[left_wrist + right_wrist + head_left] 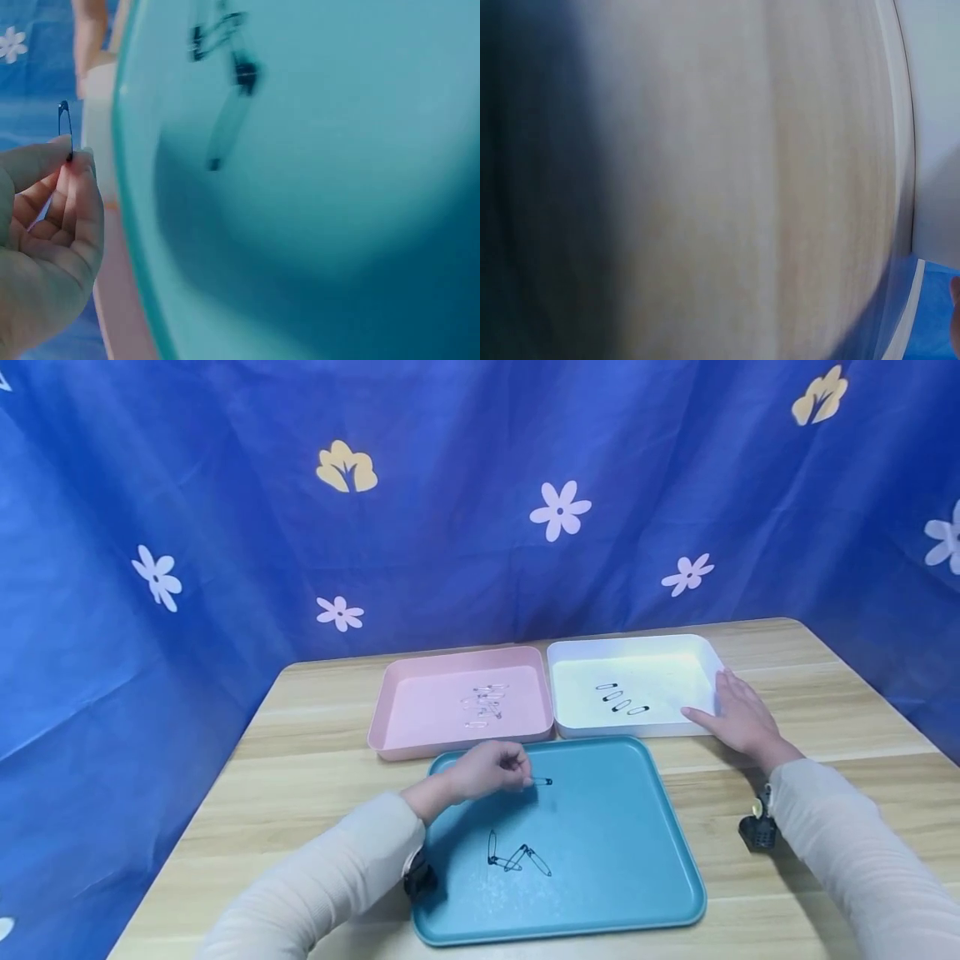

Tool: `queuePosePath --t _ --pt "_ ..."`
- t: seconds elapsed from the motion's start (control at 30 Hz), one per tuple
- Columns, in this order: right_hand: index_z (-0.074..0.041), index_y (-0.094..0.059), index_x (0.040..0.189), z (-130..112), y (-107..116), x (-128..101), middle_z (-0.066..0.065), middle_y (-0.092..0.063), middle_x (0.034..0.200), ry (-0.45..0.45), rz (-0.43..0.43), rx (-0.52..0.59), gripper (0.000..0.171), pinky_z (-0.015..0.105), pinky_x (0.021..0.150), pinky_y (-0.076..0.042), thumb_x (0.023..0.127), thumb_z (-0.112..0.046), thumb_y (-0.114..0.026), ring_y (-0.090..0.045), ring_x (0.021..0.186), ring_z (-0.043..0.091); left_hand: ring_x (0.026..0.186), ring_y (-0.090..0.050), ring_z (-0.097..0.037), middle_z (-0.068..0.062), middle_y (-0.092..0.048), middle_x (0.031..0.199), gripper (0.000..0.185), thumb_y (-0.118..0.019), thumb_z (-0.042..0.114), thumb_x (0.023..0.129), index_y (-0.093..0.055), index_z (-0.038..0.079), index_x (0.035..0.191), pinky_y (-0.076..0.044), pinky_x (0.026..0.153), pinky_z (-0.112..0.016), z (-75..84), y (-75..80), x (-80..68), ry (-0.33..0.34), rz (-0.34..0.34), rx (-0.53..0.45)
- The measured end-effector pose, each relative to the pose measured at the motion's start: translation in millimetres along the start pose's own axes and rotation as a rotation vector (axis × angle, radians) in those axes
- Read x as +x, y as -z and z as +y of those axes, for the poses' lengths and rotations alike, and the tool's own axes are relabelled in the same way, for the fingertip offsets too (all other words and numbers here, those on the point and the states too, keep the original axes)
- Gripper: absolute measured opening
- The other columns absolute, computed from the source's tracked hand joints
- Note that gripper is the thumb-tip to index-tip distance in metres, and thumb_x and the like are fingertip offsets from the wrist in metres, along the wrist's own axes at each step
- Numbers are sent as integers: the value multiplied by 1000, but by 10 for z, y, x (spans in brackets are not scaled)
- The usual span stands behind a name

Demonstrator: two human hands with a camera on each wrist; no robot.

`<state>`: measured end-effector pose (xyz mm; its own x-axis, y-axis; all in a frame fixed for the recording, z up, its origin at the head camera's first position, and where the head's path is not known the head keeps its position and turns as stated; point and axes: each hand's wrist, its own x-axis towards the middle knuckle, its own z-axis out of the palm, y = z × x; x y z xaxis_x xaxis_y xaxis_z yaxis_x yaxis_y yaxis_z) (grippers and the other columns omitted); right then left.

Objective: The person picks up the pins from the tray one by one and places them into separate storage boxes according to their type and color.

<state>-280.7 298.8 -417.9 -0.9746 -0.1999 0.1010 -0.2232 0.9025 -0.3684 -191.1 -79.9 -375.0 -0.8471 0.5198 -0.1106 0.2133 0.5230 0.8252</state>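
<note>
Between thumb and fingertips my left hand [491,770] pinches a black safety pin [542,782], held over the far part of the teal tray [600,917]. In the left wrist view that safety pin [65,124] points up from the fingertips. Several more black safety pins [517,858] lie loosely together on the tray, nearer to me. My right hand [738,714] rests at the right wall of the white tray [600,649], thumb over its near corner, fingers fairly straight. Inside that tray several black safety pins [622,704] form a slanting row. The right wrist view barely catches this hand.
A pink tray [420,681] stands left of the white one, with several silvery safety pins [486,700] in it. All three trays sit close together on a wooden table [300,793]. A blue flowered curtain [450,527] hangs behind the table.
</note>
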Motion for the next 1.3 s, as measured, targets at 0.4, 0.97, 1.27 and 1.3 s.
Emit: queuePosePath --t 0.4,0.97,1.27,1.3 --pt "17 1 129 33 -21 13 34 1 135 2 -1 -23 97 49 100 -2 82 -59 -36 -1 124 42 73 -53 -14 -3 -57 75 9 -59 6 80 -60 -1 87 -47 71 -26 160 31 321 -4 123 -191" --pt "18 0 129 41 -27 8 34 0 134 17 -7 -46 96 48 100 -3 82 -58 -36 -2 124 42 76 -56 -30 -5 -57 74 11 -58 2 79 -62 -2 90 -49 67 -37 255 -134 844 118 239 -257" --pt "18 0 128 32 -11 32 34 0 134 19 3 -47 96 48 100 -3 82 -58 -36 -2 124 42 76 -58 -11 -3 -60 86 12 -59 5 80 -63 1 91 -47 68 -25 345 -177 1160 122 274 -207" --pt "18 0 128 28 -10 37 34 0 134 17 4 -46 96 49 100 -3 82 -58 -36 -2 124 42 76 -59 -11 -3 -61 86 12 -58 5 80 -63 2 90 -46 69 -22 357 -188 1200 113 277 -197"
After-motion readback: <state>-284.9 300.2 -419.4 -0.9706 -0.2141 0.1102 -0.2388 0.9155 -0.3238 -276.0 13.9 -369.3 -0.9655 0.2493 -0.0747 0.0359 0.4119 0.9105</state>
